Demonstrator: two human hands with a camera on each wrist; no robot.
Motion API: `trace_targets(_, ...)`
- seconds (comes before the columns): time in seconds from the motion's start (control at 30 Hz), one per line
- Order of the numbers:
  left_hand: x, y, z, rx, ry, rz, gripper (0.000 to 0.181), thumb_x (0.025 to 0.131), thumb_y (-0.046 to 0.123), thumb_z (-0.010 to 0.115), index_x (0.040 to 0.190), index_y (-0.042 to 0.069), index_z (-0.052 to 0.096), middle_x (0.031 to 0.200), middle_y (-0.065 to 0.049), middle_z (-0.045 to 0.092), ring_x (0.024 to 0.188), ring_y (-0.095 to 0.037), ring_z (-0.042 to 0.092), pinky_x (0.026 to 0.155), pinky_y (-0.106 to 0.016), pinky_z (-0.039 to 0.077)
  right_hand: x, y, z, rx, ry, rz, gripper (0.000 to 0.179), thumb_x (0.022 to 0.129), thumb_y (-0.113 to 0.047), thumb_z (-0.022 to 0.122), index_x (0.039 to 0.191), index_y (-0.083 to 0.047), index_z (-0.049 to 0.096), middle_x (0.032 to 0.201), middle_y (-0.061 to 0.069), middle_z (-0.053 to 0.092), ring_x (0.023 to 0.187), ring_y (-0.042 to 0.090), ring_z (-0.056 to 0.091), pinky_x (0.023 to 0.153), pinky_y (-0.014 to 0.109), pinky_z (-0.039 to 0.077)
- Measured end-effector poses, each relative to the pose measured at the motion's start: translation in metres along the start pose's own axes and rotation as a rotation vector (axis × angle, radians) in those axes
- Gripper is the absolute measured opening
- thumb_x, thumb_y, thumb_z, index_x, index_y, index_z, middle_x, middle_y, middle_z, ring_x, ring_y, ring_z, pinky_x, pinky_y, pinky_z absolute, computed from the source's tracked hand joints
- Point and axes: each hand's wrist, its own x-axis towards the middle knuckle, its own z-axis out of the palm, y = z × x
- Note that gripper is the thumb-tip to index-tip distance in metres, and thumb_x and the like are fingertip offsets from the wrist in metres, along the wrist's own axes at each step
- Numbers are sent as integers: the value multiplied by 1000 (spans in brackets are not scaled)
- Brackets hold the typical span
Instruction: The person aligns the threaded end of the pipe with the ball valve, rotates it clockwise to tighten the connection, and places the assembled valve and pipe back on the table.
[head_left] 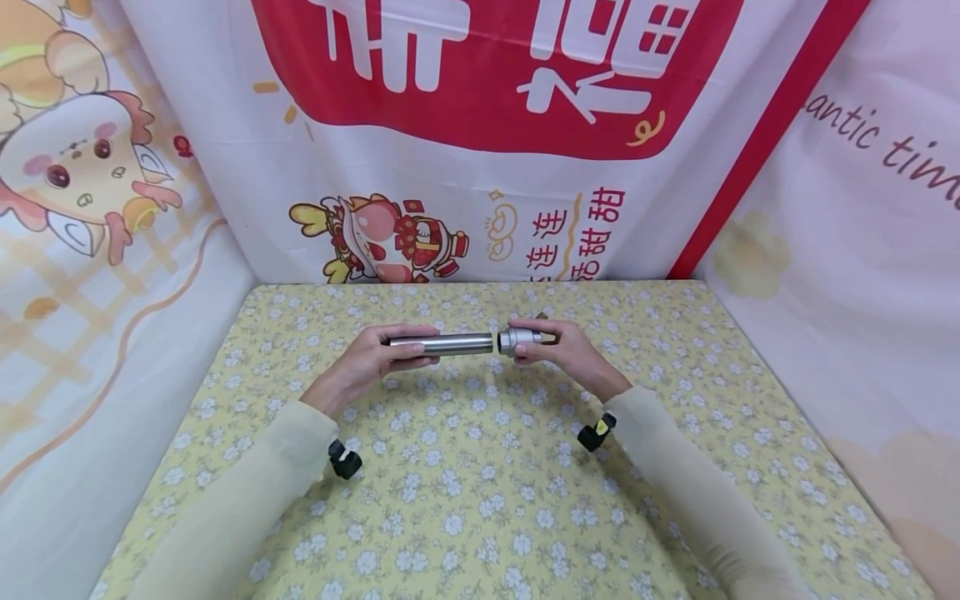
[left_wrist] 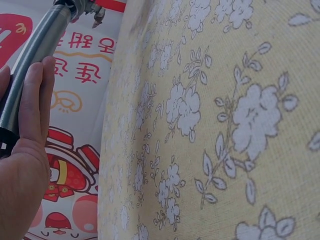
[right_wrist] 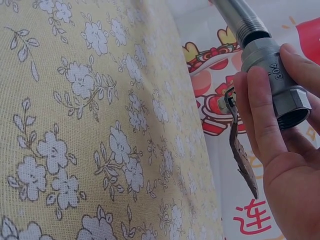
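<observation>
A shiny metal pipe [head_left: 465,344] lies sideways in the grip of my left hand [head_left: 372,354], its free end pointing right. My right hand [head_left: 568,348] holds a steel ball valve [head_left: 509,341] by its body, with the mouth facing the pipe. Only a narrow gap shows between the two in the head view. In the right wrist view, the pipe [right_wrist: 242,20] has a threaded end close to the valve [right_wrist: 267,60], whose body reads "304". A lever handle [right_wrist: 241,155] hangs from the valve's side. The left wrist view shows the fingers [left_wrist: 32,100] along the pipe.
A floral yellow cloth [head_left: 465,492] covers the table under both hands. Printed curtains stand along the back [head_left: 480,175], left [head_left: 187,275] and right [head_left: 810,333]. Each wrist carries a small black camera, one on the left [head_left: 345,460] and one on the right [head_left: 596,433].
</observation>
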Motion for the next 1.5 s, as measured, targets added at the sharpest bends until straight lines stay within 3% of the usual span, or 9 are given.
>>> trace_targets(0.23,1,0,1,-16,4,0,48,105,5,72,151,-4,61,155,-25,58,115,-29,80,103,-38,60,1,-1,1,-5,1,-8,60,98,-36,84,153,-20,66,149,9,61,112,31,79,112,57,55)
trace_targets(0.5,4,-1,2,-10,5,-7,46,106,5,72,150,-2,63,154,-24,60,116,-29,79,108,-44,57,1,-3,3,-3,-11,-10,55,100,-34,82,152,-23,67,148,9,63,111,30,79,113,55,54)
trace_targets(0.8,5,-1,3,-8,11,1,45,106,3,71,150,-3,64,150,-23,63,114,-29,80,103,-39,61,3,-4,5,3,-17,-15,54,100,-34,82,152,-24,67,148,9,63,115,37,77,114,58,53)
trace_targets(0.93,5,-1,4,-9,10,-3,44,106,2,70,149,-3,64,149,-23,63,114,-29,80,105,-41,59,4,-3,5,3,-21,-19,53,101,-34,82,151,-24,67,148,10,62,116,42,76,114,59,53)
trace_targets(1.2,5,-2,4,3,-4,-6,46,106,3,71,151,-4,62,154,-27,59,116,-29,79,112,-50,52,4,-2,4,-21,-16,-14,56,100,-38,82,152,-24,67,150,5,61,113,35,78,112,52,56)
trace_targets(1.5,7,-4,3,65,-8,-7,48,102,3,75,149,0,65,157,-30,55,120,-32,77,113,-51,53,4,0,4,-8,-24,-17,58,100,-38,83,152,-20,67,150,7,60,114,39,77,114,60,52)
